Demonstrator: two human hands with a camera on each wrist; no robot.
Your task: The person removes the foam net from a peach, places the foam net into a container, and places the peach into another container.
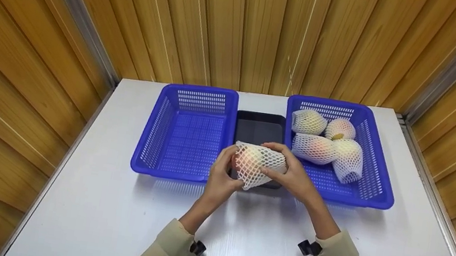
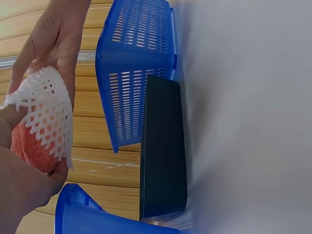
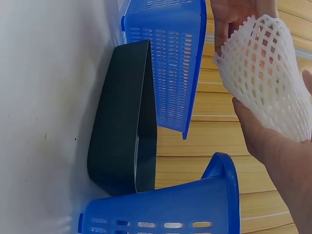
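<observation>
A red and pale peach [image 2: 33, 148] sits partly inside a white foam net sleeve [image 1: 253, 174], held above the black tray between the two hands. My left hand [image 1: 222, 183] grips the peach's bare red end and the sleeve's open rim, with fingers above and thumb below. From the other side my right hand [image 1: 296, 179] holds the narrower end of the sleeve between thumb and fingers. In the right wrist view the foam net [image 3: 263, 68] covers most of the fruit. The right blue basket [image 1: 378, 168] contains several fruits in foam nets [image 1: 315, 149].
A blue basket [image 1: 146, 143] with nothing in it stands at the left. Between the baskets lies a shallow black tray [image 1: 260, 128], partly hidden by the hands. All stand on a white table [image 1: 237, 247], with wood-patterned walls [image 1: 261, 29] at the back and sides.
</observation>
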